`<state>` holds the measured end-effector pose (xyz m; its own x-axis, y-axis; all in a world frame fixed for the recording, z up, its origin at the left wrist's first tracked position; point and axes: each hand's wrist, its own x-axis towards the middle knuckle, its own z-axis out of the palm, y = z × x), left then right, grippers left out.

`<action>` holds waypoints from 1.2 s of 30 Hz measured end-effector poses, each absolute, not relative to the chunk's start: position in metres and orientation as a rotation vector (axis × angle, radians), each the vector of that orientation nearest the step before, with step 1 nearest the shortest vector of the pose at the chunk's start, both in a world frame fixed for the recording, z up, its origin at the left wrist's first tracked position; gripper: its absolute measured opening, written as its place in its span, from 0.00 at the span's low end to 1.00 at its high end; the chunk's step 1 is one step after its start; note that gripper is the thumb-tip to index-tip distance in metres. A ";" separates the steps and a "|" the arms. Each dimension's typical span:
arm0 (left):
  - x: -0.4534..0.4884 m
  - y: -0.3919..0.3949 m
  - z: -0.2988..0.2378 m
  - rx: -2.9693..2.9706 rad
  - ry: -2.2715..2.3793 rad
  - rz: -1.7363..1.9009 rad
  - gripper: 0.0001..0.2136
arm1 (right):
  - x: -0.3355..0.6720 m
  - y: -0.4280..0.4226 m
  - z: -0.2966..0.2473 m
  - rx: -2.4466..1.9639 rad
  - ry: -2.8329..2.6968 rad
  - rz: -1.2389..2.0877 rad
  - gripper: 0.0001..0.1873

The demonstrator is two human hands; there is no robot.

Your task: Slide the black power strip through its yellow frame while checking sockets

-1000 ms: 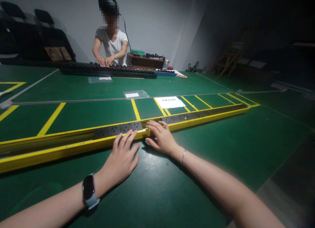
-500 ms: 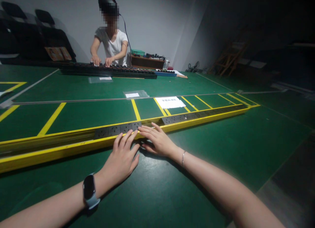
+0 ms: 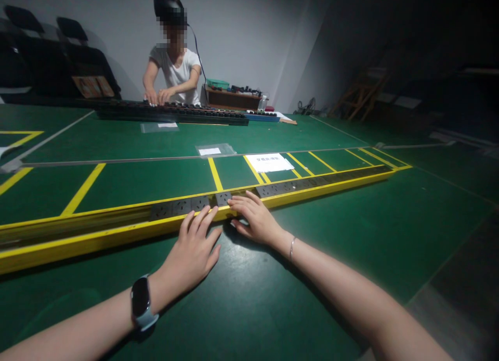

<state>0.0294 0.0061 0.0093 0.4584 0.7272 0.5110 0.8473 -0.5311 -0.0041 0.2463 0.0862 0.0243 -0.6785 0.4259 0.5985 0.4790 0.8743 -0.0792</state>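
Observation:
A long yellow channel rail (image 3: 117,240) lies slantwise across the green table, with black socket modules seated in it. My left hand (image 3: 196,244), with a watch on its wrist, rests with spread fingers on the rail's near edge. Its fingertips are by the left group of socket modules (image 3: 179,207). My right hand (image 3: 255,219) is open, its fingers over the rail at a single socket module (image 3: 223,198). That module sits apart from the left group by a small gap. More socket modules (image 3: 275,189) fill the rail to the right.
Across the green table (image 3: 312,278) a person in a white shirt (image 3: 177,72) works at a long dark rail (image 3: 195,115). A white paper label (image 3: 270,162) and a plastic bag (image 3: 215,150) lie behind my rail, among yellow tape lines. Folded chairs (image 3: 83,54) stand at the back left.
My right hand has moved a little to the right along the rail. One socket module has shifted right with it, leaving a gap beside the left group. My left hand has stayed put.

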 end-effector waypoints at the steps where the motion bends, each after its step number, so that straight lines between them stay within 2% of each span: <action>1: 0.030 0.006 0.009 -2.454 -1.357 -0.671 0.13 | 0.247 0.086 0.024 -0.649 -2.414 -0.121 0.18; 9: 0.030 0.008 0.008 -2.458 -1.353 -0.697 0.12 | 0.240 0.081 0.025 -0.575 -2.554 -0.089 0.24; 22: 0.030 0.008 0.007 -2.449 -1.349 -0.674 0.13 | 0.239 0.084 0.025 -0.612 -2.397 -0.007 0.18; 29: 0.030 0.008 0.007 -2.453 -1.336 -0.685 0.13 | 0.247 0.090 0.020 -0.641 -2.268 -0.119 0.12; 36: 0.031 0.008 0.007 -2.445 -1.347 -0.689 0.13 | 0.244 0.085 0.023 -0.574 -2.467 -0.115 0.22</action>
